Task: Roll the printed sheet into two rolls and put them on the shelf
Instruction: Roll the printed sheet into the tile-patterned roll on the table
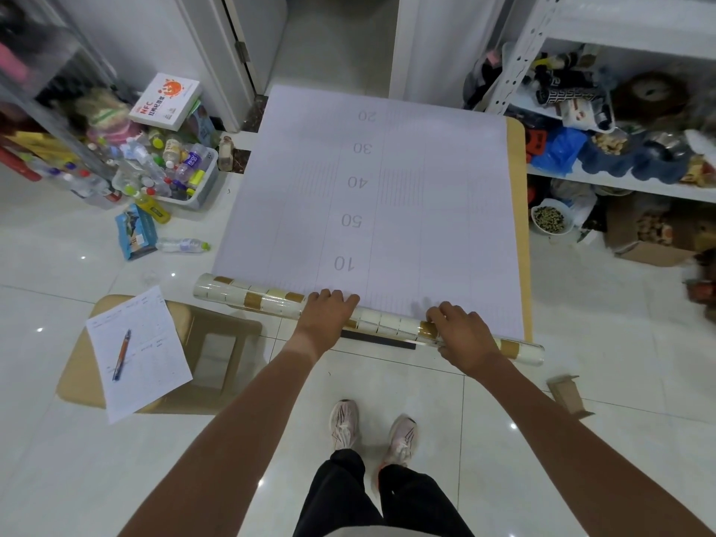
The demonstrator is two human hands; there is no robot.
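I am on the first roll; my left hand (329, 312) and right hand (461, 335) press palm-down, fingers curled over the roll (267, 298) at the worktop (517, 188) near edge; glossy tile-patterned tube, stiff; the printed sheet (387, 195) lies flat, matte, numbered; next I judge an even forward push.

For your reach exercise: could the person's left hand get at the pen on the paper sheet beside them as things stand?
Probably yes. The pen lies uncovered on the stool's paper, with nothing between it and the left hand, which would first have to leave the roll.
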